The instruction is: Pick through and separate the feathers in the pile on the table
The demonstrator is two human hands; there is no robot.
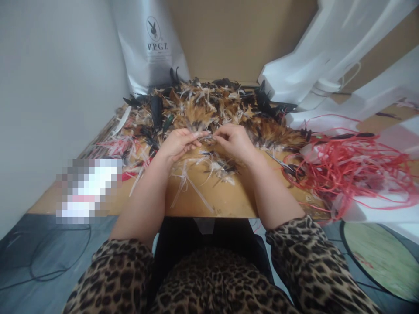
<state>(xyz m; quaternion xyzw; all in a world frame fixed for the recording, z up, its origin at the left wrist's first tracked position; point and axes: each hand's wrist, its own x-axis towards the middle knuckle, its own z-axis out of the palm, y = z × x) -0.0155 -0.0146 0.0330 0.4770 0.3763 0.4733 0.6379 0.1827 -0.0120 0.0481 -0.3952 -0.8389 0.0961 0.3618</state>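
My left hand (181,144) is closed in a pinch, thumb against fingers, at the quill ends of a small fan of brown feathers (197,114). Close by on its right, my right hand (235,140) is also pinched, its fingertips nearly meeting the left ones. Whatever lies between the right fingertips is too small to make out. Behind both hands spreads a heap of brown and black feathers (225,102). On the wooden table (229,203) below them lie loose feather tufts (224,170) and thin whitish strips (185,179).
Scissors (286,165) lie right of my right forearm, beside a tangle of red ribbon (347,170). A silver-white bag (152,52) stands behind the heap. White foam pieces (294,74) stand at the right. A pixelated patch covers something at the table's left.
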